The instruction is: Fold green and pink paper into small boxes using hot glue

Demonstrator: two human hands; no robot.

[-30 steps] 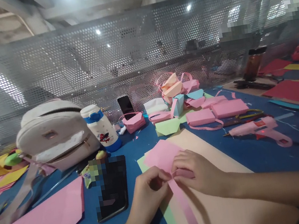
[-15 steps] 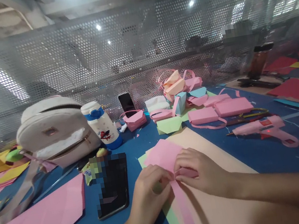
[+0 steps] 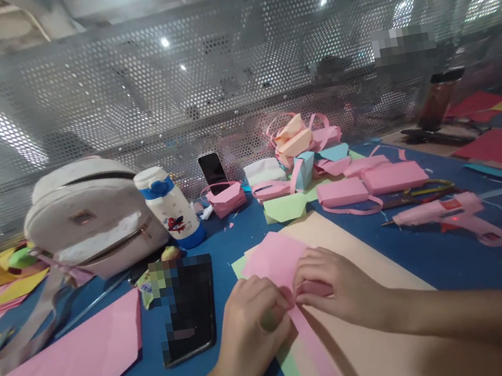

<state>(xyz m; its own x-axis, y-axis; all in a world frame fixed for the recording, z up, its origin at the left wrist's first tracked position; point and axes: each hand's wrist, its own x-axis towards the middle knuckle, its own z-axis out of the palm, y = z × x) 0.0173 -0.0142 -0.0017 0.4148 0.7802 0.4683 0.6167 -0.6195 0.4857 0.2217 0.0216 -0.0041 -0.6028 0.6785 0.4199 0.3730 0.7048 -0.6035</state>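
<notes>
My left hand (image 3: pixel 255 319) and my right hand (image 3: pixel 337 283) meet over a folded pink paper piece (image 3: pixel 273 256). A pink paper strip (image 3: pixel 318 356) runs from between the fingertips down toward me. My left thumb and fingers pinch the paper where strip and folded piece join. From the other side, my right thumb and fingers pinch the same spot, with part of the pink paper showing inside that hand. The exact join is hidden by the fingers. Underneath lie a peach paper sheet (image 3: pixel 373 315) and a green sheet (image 3: pixel 288 368).
To the right lies a pink glue gun (image 3: pixel 442 210) with a red light. A black phone (image 3: pixel 192 310), a large pink sheet (image 3: pixel 79 371), a white backpack (image 3: pixel 88 221) and a bottle (image 3: pixel 170 208) are on the left. Several small paper bags (image 3: pixel 341 192) stand behind, before a perforated metal screen (image 3: pixel 213 79).
The strip's lower end has swung slightly to the right. Both hands keep their pinch at nearly the same place, and the view has shifted a little.
</notes>
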